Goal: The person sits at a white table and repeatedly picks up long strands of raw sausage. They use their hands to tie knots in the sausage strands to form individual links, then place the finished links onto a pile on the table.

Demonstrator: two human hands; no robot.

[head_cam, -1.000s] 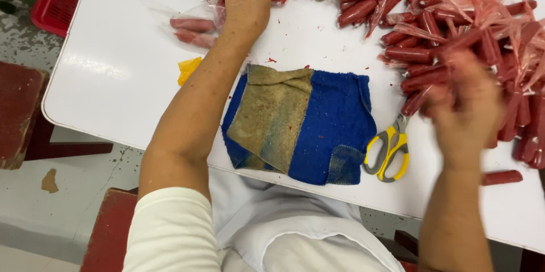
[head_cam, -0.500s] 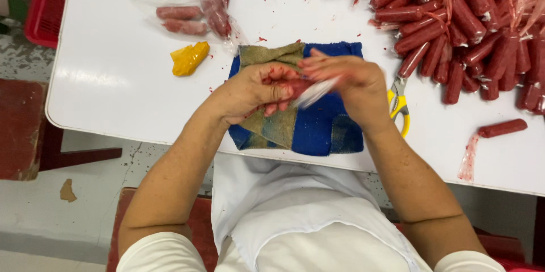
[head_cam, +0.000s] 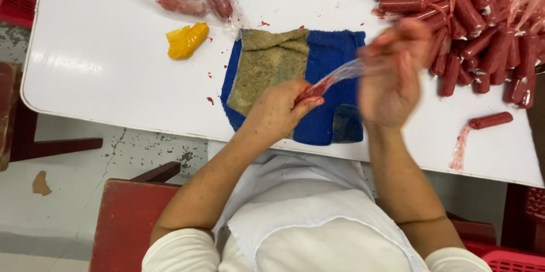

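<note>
Peeling a thin clear plastic casing (head_cam: 346, 72) off a red sausage (head_cam: 314, 90), above the blue towel (head_cam: 332, 79).

Left hand (head_cam: 278, 110) clamps the sausage; right hand (head_cam: 392, 73), blurred, pinches the stretched film. It could snap, or the slick sausage could slip free.

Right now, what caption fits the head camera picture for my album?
Left hand grips a red sausage while right hand stretches its clear wrapper above a blue towel.
</note>
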